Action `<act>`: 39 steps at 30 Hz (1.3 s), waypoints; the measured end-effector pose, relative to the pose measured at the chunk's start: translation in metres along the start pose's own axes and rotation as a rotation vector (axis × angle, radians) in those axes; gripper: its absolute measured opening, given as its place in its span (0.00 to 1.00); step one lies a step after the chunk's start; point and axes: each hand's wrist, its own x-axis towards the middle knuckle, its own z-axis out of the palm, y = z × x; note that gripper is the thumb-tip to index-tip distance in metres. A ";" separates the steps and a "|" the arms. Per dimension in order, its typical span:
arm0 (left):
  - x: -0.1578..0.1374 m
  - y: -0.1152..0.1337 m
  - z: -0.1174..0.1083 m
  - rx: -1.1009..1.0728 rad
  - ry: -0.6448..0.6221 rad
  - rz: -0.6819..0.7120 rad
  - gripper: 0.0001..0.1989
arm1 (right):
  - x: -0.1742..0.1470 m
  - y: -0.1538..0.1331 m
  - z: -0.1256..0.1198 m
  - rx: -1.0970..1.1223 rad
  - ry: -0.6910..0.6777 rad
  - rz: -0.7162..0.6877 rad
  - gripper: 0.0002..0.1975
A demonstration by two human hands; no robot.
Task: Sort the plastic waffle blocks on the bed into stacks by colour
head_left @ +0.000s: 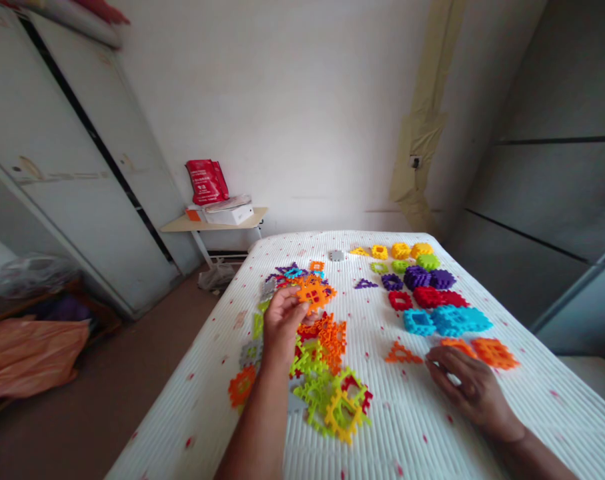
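My left hand (pixel 285 327) pinches an orange square building piece (pixel 315 293) with notched edges and window-like holes, held above the mixed heap. Under and around it lie loose pieces: orange ones (pixel 333 341), lime-green ones (pixel 316 393), a yellow frame (pixel 343 415) and a grey piece (pixel 251 353). My right hand (pixel 469 387) is over the near end of the sorted rows, its fingers curled together; whatever they may hold is hidden. Just left of its fingertips rests an orange triangle (pixel 401 354). Behind the hand is a stack of orange pieces (pixel 495 353).
Rows grouped by colour stand on the right: blue (pixel 459 321), red (pixel 437 297), purple (pixel 417 277), green (pixel 427 261) and yellow (pixel 401 251). A grey square (pixel 337 255) lies farther back. The bed-like surface has a ribbed white cover (pixel 192 427). A small table (pixel 222 224) stands beyond.
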 end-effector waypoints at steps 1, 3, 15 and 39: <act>-0.006 -0.005 0.009 0.041 -0.040 -0.012 0.18 | 0.000 0.000 0.000 -0.001 0.002 -0.005 0.05; -0.019 -0.017 0.023 0.119 -0.112 0.010 0.14 | -0.001 0.001 0.001 0.001 0.015 -0.005 0.05; -0.053 -0.045 0.045 0.443 -0.256 0.189 0.08 | 0.033 -0.039 0.012 -0.078 0.058 -0.007 0.25; -0.047 -0.052 0.031 0.322 -0.238 0.147 0.20 | 0.053 -0.052 -0.006 0.110 -0.130 0.120 0.23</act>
